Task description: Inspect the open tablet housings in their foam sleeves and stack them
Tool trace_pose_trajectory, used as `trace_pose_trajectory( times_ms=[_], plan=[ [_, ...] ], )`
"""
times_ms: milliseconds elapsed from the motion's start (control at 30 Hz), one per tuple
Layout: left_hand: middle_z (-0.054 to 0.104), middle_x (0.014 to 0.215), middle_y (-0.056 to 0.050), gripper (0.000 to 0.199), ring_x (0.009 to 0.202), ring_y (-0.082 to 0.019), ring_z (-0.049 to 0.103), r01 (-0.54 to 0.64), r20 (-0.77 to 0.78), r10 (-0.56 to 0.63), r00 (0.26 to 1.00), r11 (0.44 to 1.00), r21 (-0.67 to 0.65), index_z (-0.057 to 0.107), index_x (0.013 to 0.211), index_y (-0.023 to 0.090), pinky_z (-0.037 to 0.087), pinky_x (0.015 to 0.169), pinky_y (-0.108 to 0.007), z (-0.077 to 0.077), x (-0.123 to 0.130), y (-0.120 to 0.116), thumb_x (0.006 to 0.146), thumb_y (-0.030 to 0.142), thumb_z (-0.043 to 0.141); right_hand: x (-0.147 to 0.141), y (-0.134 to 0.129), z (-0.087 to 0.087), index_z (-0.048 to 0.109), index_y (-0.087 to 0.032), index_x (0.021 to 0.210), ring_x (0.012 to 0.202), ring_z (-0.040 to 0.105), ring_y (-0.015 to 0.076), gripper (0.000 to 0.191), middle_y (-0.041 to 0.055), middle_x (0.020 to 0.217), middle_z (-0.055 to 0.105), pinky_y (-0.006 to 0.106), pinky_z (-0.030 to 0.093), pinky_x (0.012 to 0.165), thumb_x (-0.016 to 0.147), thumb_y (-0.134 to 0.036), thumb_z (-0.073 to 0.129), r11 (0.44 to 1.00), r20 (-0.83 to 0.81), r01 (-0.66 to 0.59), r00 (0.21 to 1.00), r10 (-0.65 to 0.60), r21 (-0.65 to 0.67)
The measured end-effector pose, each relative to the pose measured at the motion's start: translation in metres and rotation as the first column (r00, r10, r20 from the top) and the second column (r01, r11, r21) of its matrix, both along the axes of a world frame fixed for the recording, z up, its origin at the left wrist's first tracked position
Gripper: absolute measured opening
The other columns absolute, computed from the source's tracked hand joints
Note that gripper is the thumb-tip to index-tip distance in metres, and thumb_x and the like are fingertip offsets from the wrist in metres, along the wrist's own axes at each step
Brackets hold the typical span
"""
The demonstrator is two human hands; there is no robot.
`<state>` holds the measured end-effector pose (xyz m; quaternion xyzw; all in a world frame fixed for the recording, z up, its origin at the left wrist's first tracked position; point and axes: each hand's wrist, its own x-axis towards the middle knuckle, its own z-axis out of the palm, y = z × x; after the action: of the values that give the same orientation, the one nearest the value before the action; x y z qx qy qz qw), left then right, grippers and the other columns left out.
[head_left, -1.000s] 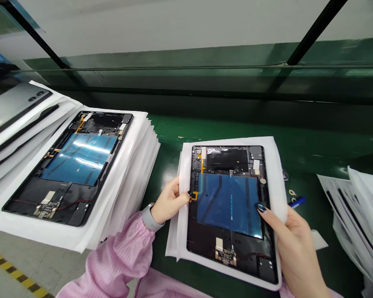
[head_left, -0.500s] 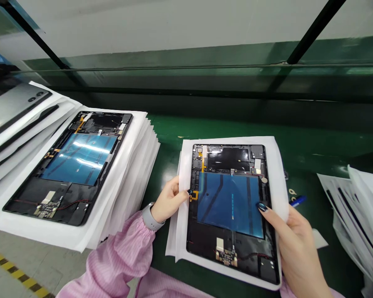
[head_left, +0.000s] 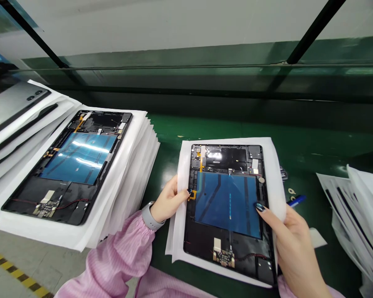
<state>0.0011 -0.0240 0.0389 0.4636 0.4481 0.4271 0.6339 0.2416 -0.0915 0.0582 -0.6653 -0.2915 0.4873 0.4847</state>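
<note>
An opened tablet [head_left: 226, 203], its inner parts and blue battery showing, lies face up on a white sheet [head_left: 272, 174]. My left hand [head_left: 169, 200] grips the left edge, thumb on top near an orange flex cable [head_left: 192, 195], other fingers mostly hidden by the sheet. My right hand [head_left: 294, 238] holds the right side, thumb resting near the battery's edge and fingers under the sheet. To the left, a similar opened tablet [head_left: 71, 165] rests on a tall stack of white sheets [head_left: 136, 161].
At far left, a silver tablet back [head_left: 15, 103] with two camera rings sits among more sheets. Another pile of sheets [head_left: 357, 215] stands at the right. A blue pen [head_left: 297, 201] lies on the green table [head_left: 170, 130] behind my right hand.
The tablet and its sheet have shifted slightly left, with my right hand moving along. Both hands keep their hold.
</note>
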Motion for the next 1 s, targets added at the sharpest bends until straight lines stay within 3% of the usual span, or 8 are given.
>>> trace_pose_trajectory(
  times_ms=[267, 500, 633, 800, 1000],
  plan=[
    [0.057, 0.065, 0.005, 0.023, 0.056, -0.01, 0.048, -0.007, 0.03, 0.007, 1.0, 1.0, 0.012, 0.061, 0.088, 0.017, 0.04, 0.054, -0.022, -0.002, 0.0, 0.001, 0.065, 0.02, 0.065, 0.0, 0.0, 0.002, 0.069, -0.022, 0.08, 0.06, 0.057, 0.018, 0.032, -0.0007, 0.067, 0.065, 0.024, 0.048, 0.05, 0.069, -0.048, 0.083, 1.0, -0.066, 0.01, 0.998, -0.009, 0.017],
    [0.07, 0.079, -0.001, 0.031, 0.069, -0.017, 0.061, 0.007, 0.187, 0.006, 0.982, 0.998, -0.066, 0.068, 0.096, 0.018, 0.047, 0.063, -0.027, -0.004, -0.002, -0.003, 0.069, 0.033, 0.075, -0.005, 0.005, 0.012, 0.072, -0.024, 0.079, 0.062, 0.062, 0.022, 0.031, -0.0006, 0.065, 0.068, 0.027, 0.052, 0.052, 0.063, -0.047, 0.086, 0.998, -0.189, 0.063, 0.98, -0.065, -0.012],
    [0.074, 0.092, -0.006, 0.035, 0.083, -0.024, 0.066, -0.008, 0.258, 0.035, 0.966, 0.995, -0.104, 0.072, 0.099, 0.017, 0.05, 0.073, -0.032, 0.001, -0.002, -0.005, 0.073, 0.039, 0.073, -0.005, 0.004, 0.013, 0.074, -0.025, 0.081, 0.067, 0.063, 0.023, 0.03, 0.0009, 0.07, 0.069, 0.028, 0.053, 0.058, 0.065, -0.047, 0.086, 0.998, -0.194, 0.056, 0.98, -0.053, 0.012],
    [0.076, 0.091, -0.005, 0.033, 0.085, -0.025, 0.069, -0.012, 0.308, 0.048, 0.95, 0.993, -0.119, 0.074, 0.097, 0.018, 0.052, 0.074, -0.032, 0.007, -0.001, -0.006, 0.072, 0.039, 0.076, -0.004, 0.002, 0.011, 0.074, -0.026, 0.08, 0.057, 0.057, 0.0178, 0.028, -0.0003, 0.067, 0.067, 0.024, 0.049, 0.05, 0.065, -0.046, 0.086, 0.997, -0.177, 0.058, 0.983, -0.049, 0.044],
    [0.077, 0.092, -0.005, 0.032, 0.086, -0.026, 0.07, 0.007, 0.331, 0.026, 0.943, 0.995, -0.1, 0.075, 0.099, 0.02, 0.053, 0.073, -0.033, 0.008, -0.001, -0.006, 0.073, 0.038, 0.077, -0.002, -0.002, 0.008, 0.075, -0.027, 0.086, 0.062, 0.061, 0.0206, 0.027, 0.0007, 0.071, 0.069, 0.027, 0.051, 0.053, 0.069, -0.045, 0.084, 0.998, -0.169, 0.046, 0.985, -0.036, 0.054]
  ],
)
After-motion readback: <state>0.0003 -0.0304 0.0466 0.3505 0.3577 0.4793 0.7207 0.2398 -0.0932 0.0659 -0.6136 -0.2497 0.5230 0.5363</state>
